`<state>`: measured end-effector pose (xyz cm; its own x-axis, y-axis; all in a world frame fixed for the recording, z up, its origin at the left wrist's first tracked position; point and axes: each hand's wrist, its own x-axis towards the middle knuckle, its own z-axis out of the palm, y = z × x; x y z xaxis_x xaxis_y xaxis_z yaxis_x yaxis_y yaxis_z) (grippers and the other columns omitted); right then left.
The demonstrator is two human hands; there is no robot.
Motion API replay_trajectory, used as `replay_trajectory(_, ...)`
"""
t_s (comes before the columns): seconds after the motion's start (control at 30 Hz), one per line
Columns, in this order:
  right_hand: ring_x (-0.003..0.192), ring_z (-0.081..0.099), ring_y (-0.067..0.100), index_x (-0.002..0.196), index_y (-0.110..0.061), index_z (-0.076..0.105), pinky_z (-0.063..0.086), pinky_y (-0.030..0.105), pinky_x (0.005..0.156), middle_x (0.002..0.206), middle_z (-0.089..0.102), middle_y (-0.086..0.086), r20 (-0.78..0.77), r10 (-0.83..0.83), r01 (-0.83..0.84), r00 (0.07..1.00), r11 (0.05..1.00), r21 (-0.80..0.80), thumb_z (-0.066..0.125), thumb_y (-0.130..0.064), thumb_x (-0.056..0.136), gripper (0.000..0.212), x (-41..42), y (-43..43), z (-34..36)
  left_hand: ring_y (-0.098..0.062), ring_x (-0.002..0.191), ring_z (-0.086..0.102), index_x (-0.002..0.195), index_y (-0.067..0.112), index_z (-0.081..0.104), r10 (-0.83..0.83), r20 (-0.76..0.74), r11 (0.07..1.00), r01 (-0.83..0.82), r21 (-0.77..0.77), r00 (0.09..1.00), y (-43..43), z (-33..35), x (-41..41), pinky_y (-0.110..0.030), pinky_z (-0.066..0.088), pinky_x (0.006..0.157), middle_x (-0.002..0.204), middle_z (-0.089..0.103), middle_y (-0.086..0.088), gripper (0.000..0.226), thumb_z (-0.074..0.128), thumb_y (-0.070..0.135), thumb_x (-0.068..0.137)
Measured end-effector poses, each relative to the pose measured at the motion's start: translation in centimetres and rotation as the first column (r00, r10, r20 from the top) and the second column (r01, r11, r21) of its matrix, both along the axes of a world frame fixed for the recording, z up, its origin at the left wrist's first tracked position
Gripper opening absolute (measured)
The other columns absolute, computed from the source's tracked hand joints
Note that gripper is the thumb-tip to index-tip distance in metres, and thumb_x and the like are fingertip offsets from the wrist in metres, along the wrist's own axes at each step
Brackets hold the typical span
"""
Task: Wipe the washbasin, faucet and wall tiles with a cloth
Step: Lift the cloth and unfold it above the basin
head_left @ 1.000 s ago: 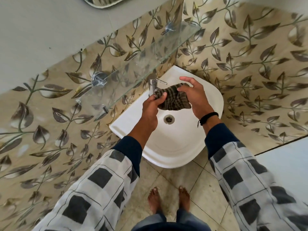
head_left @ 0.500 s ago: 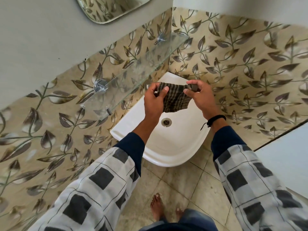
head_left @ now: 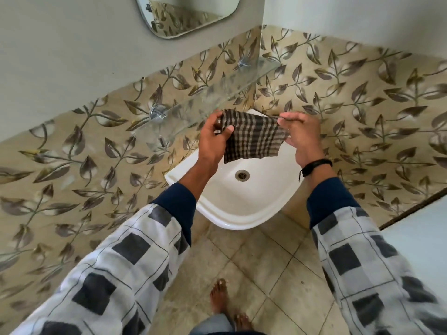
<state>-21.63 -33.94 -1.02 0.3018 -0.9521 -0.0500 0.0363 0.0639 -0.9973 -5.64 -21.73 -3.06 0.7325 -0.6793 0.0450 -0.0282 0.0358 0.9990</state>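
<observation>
A dark checked cloth [head_left: 254,137] hangs spread flat above the white corner washbasin [head_left: 242,209]. My left hand [head_left: 212,139] pinches its upper left corner and my right hand [head_left: 298,134] pinches its upper right corner. The cloth and my hands hide the faucet and the back of the basin. The drain [head_left: 242,175] shows just below the cloth's lower edge. Leaf-patterned wall tiles [head_left: 350,97] cover both walls behind the basin.
A glass shelf [head_left: 205,105] on chrome brackets juts from the left wall just above and left of my left hand. A mirror [head_left: 186,15] hangs higher up. My bare feet [head_left: 222,301] stand on the beige floor tiles under the basin.
Both hands have lifted the cloth from a bunch at the faucet and pulled it out flat between them. The view has tilted up, bringing the mirror into sight.
</observation>
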Motion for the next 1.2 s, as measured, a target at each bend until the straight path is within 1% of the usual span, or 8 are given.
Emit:
replay_trajectory(0.1, 0.092, 0.068, 0.001, 0.106, -0.016, 0.075, 0.052, 0.026, 0.079, 0.107, 0.074, -0.008, 0.131, 0.045, -0.056, 0.99, 0.995, 0.083, 0.072, -0.007, 0.086, 0.021, -0.8, 0.7, 0.2, -0.021, 0.086, 0.059, 0.089, 0.01, 0.057, 0.041, 0.012, 0.999, -0.041, 0.017, 0.999, 1.0, 0.4, -1.5, -0.031, 0.058, 0.064, 0.093, 0.06, -0.006, 0.006, 0.063, 0.012, 0.091)
replay_trajectory(0.2, 0.103, 0.067, 0.007, 0.112, -0.017, 0.074, 0.054, 0.03, 0.082, 0.122, 0.07, -0.004, 0.214, 0.141, -0.166, 0.967, 0.98, 0.106, 0.072, -0.003, 0.084, 0.032, -1.5, 1.1, 0.0, -0.013, 0.073, 0.047, 0.075, 0.009, 0.049, 0.075, 0.004, 0.997, -0.075, 0.028, 0.997, 1.7, 0.8, -2.4, -0.018, 0.044, 0.045, 0.085, 0.049, -0.004, 0.021, 0.061, 0.009, 0.092)
replay_trajectory(0.33, 0.109, 0.067, 0.015, 0.111, -0.017, 0.073, 0.057, 0.037, 0.09, 0.125, 0.067, 0.003, 0.184, 0.184, -0.187, 0.966, 0.982, 0.004, 0.07, 0.003, 0.084, 0.034, -2.0, 1.3, -0.5, -0.011, 0.091, 0.06, 0.085, -0.003, 0.064, 0.037, -0.143, 0.995, -0.05, -0.087, 0.989, 2.3, 1.2, -2.0, -0.017, 0.049, 0.059, 0.106, 0.062, 0.001, 0.009, 0.066, 0.005, 0.088)
replay_trajectory(0.47, 0.116, 0.062, 0.008, 0.106, -0.028, 0.071, 0.051, 0.034, 0.103, 0.121, 0.068, -0.005, 0.04, 0.151, -0.137, 0.988, 0.959, -0.247, 0.07, -0.004, 0.087, 0.031, -1.7, 1.6, -0.4, -0.006, 0.118, 0.055, 0.096, -0.005, 0.07, 0.031, -0.159, 0.979, -0.062, -0.196, 0.987, 2.2, 2.2, -1.7, -0.021, 0.048, 0.094, 0.128, 0.059, 0.006, 0.017, 0.071, 0.003, 0.081)
replay_trajectory(0.7, 0.11, 0.057, -0.001, 0.106, -0.021, 0.07, 0.044, 0.019, 0.101, 0.115, 0.065, -0.008, -0.104, 0.01, -0.055, 0.995, 0.899, -0.434, 0.07, -0.014, 0.089, 0.018, -0.9, 1.4, 0.6, -0.002, 0.075, 0.056, 0.086, -0.002, 0.062, -0.011, -0.014, 0.989, 0.009, -0.147, 1.0, 2.0, 2.9, -1.7, -0.021, 0.043, 0.078, 0.08, 0.062, 0.004, 0.012, 0.061, 0.009, 0.091)
replay_trajectory(0.9, 0.101, 0.045, -0.002, 0.11, -0.012, 0.059, 0.032, -0.006, 0.083, 0.121, 0.038, 0.006, -0.18, -0.061, -0.042, 0.982, 0.853, -0.52, 0.056, -0.014, 0.099, 0.011, 0.0, 1.7, 0.6, -0.009, 0.088, 0.056, 0.096, 0.01, 0.056, -0.072, 0.074, 0.978, 0.085, -0.188, 0.995, 2.1, 2.4, -1.6, -0.037, 0.052, 0.09, 0.092, 0.057, 0.002, 0.008, 0.059, 0.004, 0.091)
replay_trajectory(1.03, 0.101, 0.047, 0.011, 0.112, -0.016, 0.055, 0.042, 0.016, 0.082, 0.12, 0.041, 0.006, -0.316, -0.028, -0.136, 0.949, 0.864, -0.485, 0.049, -0.022, 0.103, 0.012, 0.5, 1.8, 0.1, -0.017, 0.099, 0.063, 0.126, 0.012, 0.054, -0.144, 0.013, 0.975, 0.144, -0.169, 0.989, 2.7, 2.6, -1.2, -0.031, 0.057, 0.08, 0.118, 0.059, -0.006, 0.04, 0.061, -0.002, 0.089)
replay_trajectory(1.2, 0.09, 0.059, 0.012, 0.099, -0.018, 0.064, 0.054, 0.044, 0.09, 0.107, 0.065, -0.003, -0.374, -0.002, -0.126, 0.928, 0.94, -0.318, 0.064, -0.024, 0.094, 0.007, 2.8, 1.7, -0.3, -0.02, 0.107, 0.06, 0.133, 0.025, 0.051, -0.062, -0.031, 0.996, 0.063, 0.058, 0.998, 2.7, 1.6, 0.5, -0.043, 0.058, 0.081, 0.122, 0.056, -0.001, 0.051, 0.06, 0.0, 0.089)
